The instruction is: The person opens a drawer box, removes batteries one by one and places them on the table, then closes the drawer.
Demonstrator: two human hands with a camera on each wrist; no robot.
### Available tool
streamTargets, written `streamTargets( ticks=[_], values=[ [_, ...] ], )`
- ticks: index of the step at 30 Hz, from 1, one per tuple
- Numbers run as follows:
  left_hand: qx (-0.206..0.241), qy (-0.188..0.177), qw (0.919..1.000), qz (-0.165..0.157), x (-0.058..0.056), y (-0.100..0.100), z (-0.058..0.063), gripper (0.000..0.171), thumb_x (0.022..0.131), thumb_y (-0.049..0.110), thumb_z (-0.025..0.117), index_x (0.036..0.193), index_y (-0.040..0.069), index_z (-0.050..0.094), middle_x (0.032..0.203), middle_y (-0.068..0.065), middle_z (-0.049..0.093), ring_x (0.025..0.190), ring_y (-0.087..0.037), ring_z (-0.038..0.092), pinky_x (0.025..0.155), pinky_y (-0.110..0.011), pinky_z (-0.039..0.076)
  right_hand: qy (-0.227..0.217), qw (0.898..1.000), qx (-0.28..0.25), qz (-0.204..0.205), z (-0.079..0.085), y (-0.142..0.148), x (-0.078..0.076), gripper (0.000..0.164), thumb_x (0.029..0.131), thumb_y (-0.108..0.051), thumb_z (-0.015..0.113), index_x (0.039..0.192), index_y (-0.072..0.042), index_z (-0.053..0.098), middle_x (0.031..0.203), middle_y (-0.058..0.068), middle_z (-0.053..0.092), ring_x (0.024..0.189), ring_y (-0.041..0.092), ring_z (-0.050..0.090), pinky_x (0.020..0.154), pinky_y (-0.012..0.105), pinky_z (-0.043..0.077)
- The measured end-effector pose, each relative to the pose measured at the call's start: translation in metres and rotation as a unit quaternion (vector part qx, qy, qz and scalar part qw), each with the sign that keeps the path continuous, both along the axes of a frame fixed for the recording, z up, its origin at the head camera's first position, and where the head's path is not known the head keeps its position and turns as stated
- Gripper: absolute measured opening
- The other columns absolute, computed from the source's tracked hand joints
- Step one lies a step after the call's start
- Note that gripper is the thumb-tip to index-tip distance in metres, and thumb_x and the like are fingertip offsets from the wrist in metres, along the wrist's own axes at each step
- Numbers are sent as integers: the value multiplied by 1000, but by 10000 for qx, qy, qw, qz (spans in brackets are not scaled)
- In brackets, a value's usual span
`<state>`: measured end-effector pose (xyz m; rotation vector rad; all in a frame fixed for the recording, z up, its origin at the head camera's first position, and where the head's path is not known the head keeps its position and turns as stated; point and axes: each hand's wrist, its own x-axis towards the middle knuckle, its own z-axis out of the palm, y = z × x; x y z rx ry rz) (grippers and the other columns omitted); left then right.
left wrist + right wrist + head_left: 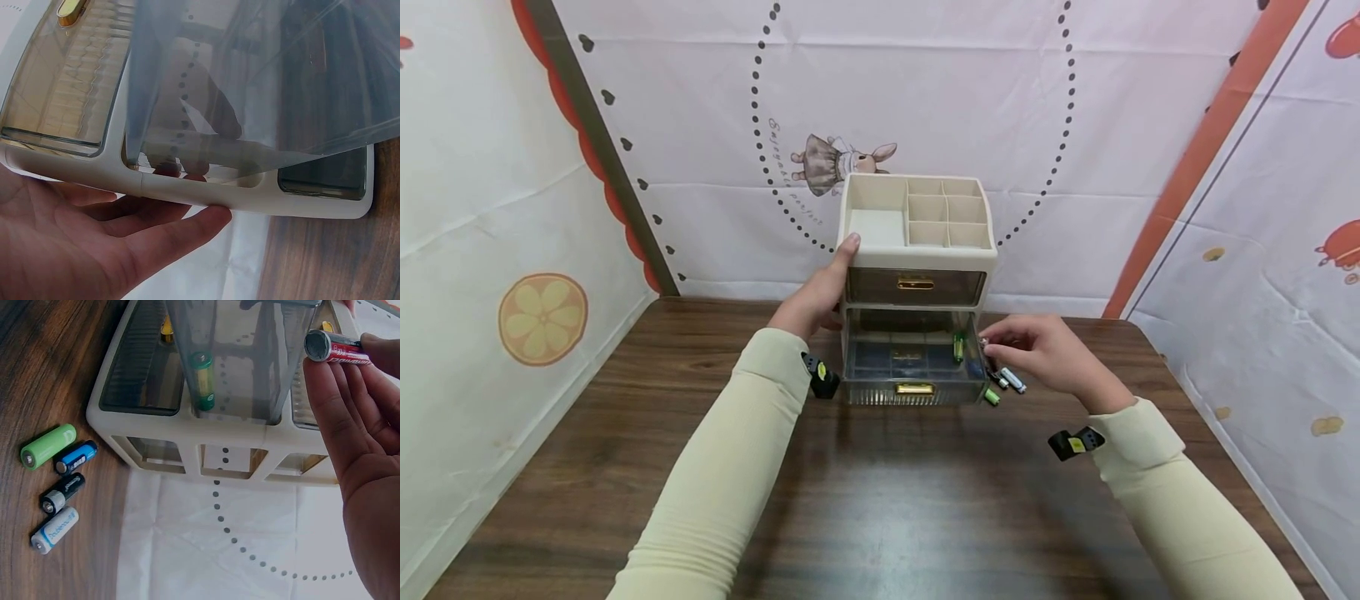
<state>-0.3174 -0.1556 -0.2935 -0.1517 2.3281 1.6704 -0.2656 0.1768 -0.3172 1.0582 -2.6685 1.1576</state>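
A cream drawer organizer [922, 258] stands upright with its clear middle drawer [880, 367] pulled out. One green battery [203, 381] is inside that drawer, along its right side. My left hand [812, 302] rests against the organizer's left side, thumb near the top edge; the left wrist view shows its fingers extended along the frame [206, 195]. Just right of the open drawer, my right hand [1045, 354] pinches a red and silver battery [337, 349] between thumb and fingers. On the table beside the organizer lie a green battery [49, 447], a blue one [76, 456], a black one [62, 492] and a white one [55, 530].
A top tray [876, 227] with compartments crowns the organizer, above a closed drawer [887, 287] with a gold handle. Brown wood-grain table [880, 500] extends around it. Printed white cloth [917, 92] hangs behind and at both sides.
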Motion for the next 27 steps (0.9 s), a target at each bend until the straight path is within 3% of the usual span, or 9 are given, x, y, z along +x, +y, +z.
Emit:
streamTargets(
  ticks=[12,27],
  values=[
    [-28,86,10000,-5,-1,0,-3,115,72,95,19,153,13,21,144,-20,34,123,-39,47,91,-58,49,47,9987,201,-473,-13,7,-2,19,93,-21,67,109,-11,72,95,1,72,79,7,65,69,24,54],
    [-64,169,9998,-15,-3,-1,-3,114,74,94,20,152,10,22,143,-20,34,122,-40,48,88,-58,51,-484,9931,329,-1014,-32,13,-7,28,91,-32,68,110,-12,72,95,1,73,82,12,67,69,27,55]
  ],
)
